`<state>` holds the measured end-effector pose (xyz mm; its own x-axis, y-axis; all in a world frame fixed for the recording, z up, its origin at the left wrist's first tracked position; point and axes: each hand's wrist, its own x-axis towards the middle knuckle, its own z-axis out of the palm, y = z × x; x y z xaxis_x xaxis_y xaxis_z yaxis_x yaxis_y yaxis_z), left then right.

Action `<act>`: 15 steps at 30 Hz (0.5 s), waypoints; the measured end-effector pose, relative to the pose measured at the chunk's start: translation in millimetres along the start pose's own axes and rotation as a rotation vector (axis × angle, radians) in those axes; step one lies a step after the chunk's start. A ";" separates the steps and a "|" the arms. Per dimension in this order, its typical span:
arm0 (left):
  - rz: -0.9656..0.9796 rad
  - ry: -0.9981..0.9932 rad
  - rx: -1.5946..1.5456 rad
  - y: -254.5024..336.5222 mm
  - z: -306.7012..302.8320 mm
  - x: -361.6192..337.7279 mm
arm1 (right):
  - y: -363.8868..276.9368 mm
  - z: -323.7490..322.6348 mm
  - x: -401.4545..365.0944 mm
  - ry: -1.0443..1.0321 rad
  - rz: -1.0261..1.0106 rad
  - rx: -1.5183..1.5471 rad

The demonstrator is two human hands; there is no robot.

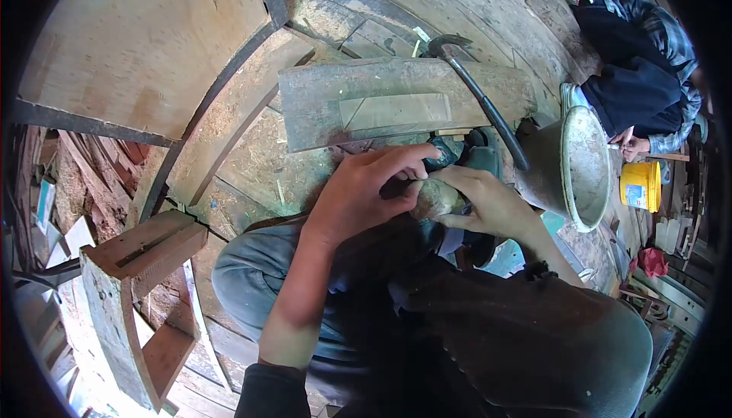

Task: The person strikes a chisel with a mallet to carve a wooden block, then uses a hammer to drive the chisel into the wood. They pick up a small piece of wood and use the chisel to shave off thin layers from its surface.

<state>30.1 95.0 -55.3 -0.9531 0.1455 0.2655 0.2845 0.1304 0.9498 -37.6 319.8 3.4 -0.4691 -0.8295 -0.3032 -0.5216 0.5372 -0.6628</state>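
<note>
My right hand (488, 203) is wrapped round a rounded, pale brownish-green object (436, 198) above my lap. Against its left side, my left hand (372, 188) is closed, thumb and fingers bent towards each other; what they pinch is too small to make out. Just beyond my hands lies a grey plank (320, 105) with a lighter flat wood piece (396, 112) on it. A claw hammer (488, 105) rests across the plank's right part, its dark handle pointing towards a bucket.
The large grey bucket (566, 166) stands at the right. Beyond it, another person (640, 75) sits near a yellow tub (640, 186). A wooden frame (114, 319) is at lower left, a plywood panel (145, 37) at upper left. Wood shavings cover the floorboards.
</note>
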 end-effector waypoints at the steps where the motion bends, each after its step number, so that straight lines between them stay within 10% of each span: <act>1: 0.004 -0.008 0.061 -0.1 0.9 -0.4 | 0.6 0.7 0.0 0.010 -0.014 -0.008; 15: 0.013 0.012 0.019 -6.9 6.7 -3.7 | 12.9 16.7 -5.0 0.101 -0.059 0.029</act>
<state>32.4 100.2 -63.9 -0.9505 0.1355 0.2796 0.2984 0.1475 0.9430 -30.2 328.3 -15.1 -0.5086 -0.8391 -0.1931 -0.5305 0.4821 -0.6973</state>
